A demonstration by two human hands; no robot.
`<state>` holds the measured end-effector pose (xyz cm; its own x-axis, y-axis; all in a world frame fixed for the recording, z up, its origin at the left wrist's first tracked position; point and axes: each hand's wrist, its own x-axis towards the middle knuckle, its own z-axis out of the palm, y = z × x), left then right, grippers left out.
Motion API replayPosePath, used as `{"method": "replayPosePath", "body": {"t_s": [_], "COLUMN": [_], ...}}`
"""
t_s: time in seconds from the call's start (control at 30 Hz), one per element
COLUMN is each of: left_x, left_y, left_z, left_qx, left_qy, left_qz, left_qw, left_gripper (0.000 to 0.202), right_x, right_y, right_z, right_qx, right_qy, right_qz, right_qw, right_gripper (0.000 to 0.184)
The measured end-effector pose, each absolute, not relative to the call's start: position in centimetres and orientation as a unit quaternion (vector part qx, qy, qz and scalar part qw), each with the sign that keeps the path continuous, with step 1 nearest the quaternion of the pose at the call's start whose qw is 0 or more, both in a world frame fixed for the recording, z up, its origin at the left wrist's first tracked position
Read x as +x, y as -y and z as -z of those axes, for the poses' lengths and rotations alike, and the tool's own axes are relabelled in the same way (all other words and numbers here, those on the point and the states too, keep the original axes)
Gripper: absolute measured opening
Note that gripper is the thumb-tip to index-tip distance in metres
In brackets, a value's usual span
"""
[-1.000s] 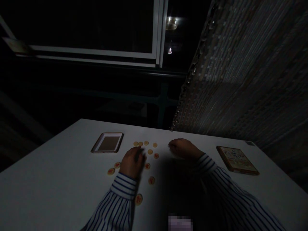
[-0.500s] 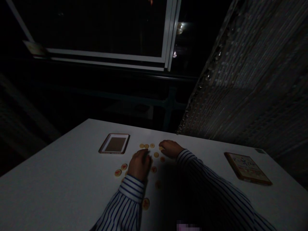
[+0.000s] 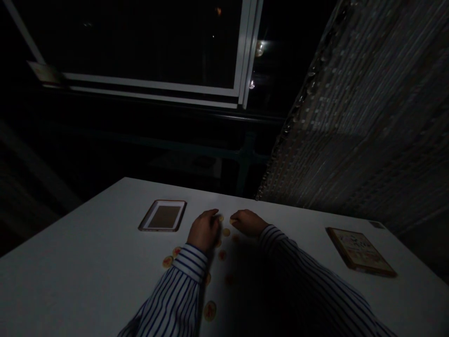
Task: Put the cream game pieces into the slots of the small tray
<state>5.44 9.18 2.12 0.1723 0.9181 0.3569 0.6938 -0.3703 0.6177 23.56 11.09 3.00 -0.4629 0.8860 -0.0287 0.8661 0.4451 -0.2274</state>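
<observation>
Several round, pale wooden xiangqi pieces lie scattered on a white table (image 3: 87, 262), some with red characters. My left hand (image 3: 203, 231) hovers at or touches the pieces, its index finger and thumb apart, beside a pale piece (image 3: 221, 218). With fingers closed, my right hand (image 3: 249, 223) has a xiangqi piece (image 3: 233, 221) at its fingertips. Between the hands lies another piece (image 3: 226, 232), and a red-marked piece (image 3: 222, 255) sits nearer to me. Two red-marked pieces, one of them the outer piece (image 3: 167, 261), lie left of my left wrist. My left hand hides some pieces.
An open shallow box or lid (image 3: 163, 216) lies on the left of the table. On the right is a flat wooden-edged box (image 3: 361, 250) with printed characters. A beaded curtain (image 3: 336, 117) hangs behind the right side. The light is dim.
My left hand has moved a little forward, over the far pieces at left, which are now hidden. My right hand stays at the same piece. The view has tilted slightly.
</observation>
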Motion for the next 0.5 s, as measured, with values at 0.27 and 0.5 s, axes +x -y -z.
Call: {"method": "replayPosePath", "body": {"t_s": [0.27, 0.5], "left_x": [5.9, 6.5], "left_y": [-9.2, -9.3], "left_z": [-1.6, -0.7], "left_qx": [0.757, 0.749], "left_qy": [-0.532, -0.522], "left_qz": [-0.336, -0.345], "left_qw": [0.177, 0.217], "left_gripper": [0.031, 0.029], "right_x": [24.6, 24.3], "right_y": [-12.0, -11.9], "right_z": [-2.3, -2.4], "right_qx": [-0.497, -0.493], "right_qy": [0.788, 0.711], "right_qz": [-0.31, -0.44], "right_qw": [0.191, 0.243], "right_gripper": [0.035, 0.035]}}
